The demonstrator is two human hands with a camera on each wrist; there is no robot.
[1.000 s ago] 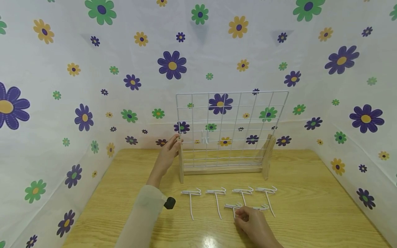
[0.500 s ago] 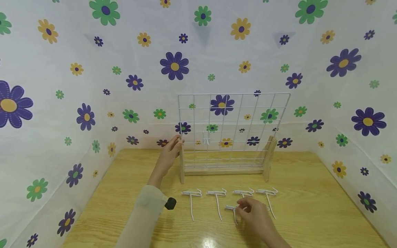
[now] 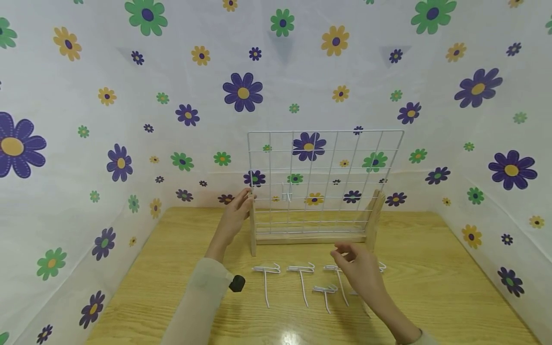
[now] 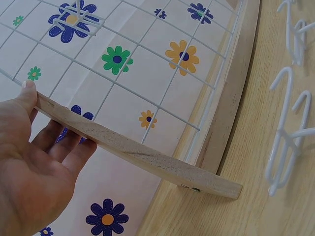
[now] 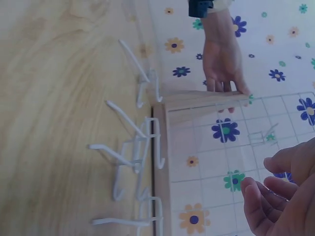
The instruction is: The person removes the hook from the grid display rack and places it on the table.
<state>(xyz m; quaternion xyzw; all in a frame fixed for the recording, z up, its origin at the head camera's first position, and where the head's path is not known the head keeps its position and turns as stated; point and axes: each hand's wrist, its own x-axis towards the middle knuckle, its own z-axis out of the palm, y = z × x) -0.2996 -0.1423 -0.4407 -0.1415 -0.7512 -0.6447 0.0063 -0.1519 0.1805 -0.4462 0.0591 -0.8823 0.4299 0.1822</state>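
A white wire grid (image 3: 321,182) stands in a wooden base. My left hand (image 3: 234,213) holds the base's left wooden upright (image 4: 133,147), thumb on one side and fingers on the other. One white hook (image 3: 286,192) hangs on the grid's lower left part. Several white wire hooks lie on the table in front, among them a long one (image 3: 265,282) at the left and a shorter one (image 3: 325,290) nearer me. My right hand (image 3: 360,268) hovers over the right-hand hooks, fingers loosely bent, thumb apart from them in the right wrist view, nothing between. It partly hides two hooks.
The wooden table (image 3: 194,287) has a wood-grain top. White cloth (image 3: 194,81) printed with flowers surrounds it at the back and both sides. The base's right upright (image 3: 374,215) rises behind my right hand.
My right hand has risen from the shorter front hooks and moved forward, toward the grid. My left hand stays on the upright. The hooks lie as before.
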